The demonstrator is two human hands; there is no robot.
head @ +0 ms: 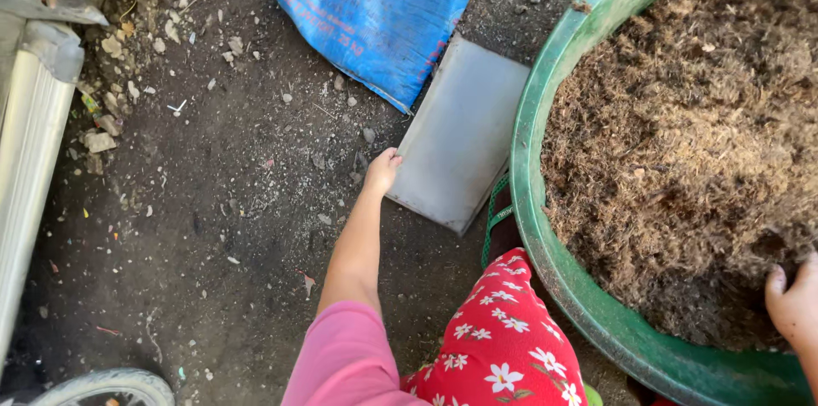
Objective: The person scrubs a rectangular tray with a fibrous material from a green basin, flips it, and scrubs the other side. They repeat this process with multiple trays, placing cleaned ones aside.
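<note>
Dark, packed earth strewn with small stones and scraps fills the head view. At the upper middle lies a blue woven sack, and just below it, partly tucked under the sack's lower edge, rests a flat grey rectangular board, tilted on the ground.

Reaching forward from a pink sleeve, the left hand touches the board's lower left edge, fingers curled together over the rim; whether it truly grips the board or only rests on it cannot be told.

On the right stands a large green basin, its rim curving from the top of the picture to the bottom, filled with brown fibrous, crumbly material. The right hand rests at the lower right, fingertips pressed into that material near the basin's near wall; most of the hand is cut off by the edge, so its closure cannot be told.

Red cloth with white flowers covers a knee between arm and basin. A pale corrugated sheet lies along the left edge, and tyres show at two corners.
</note>
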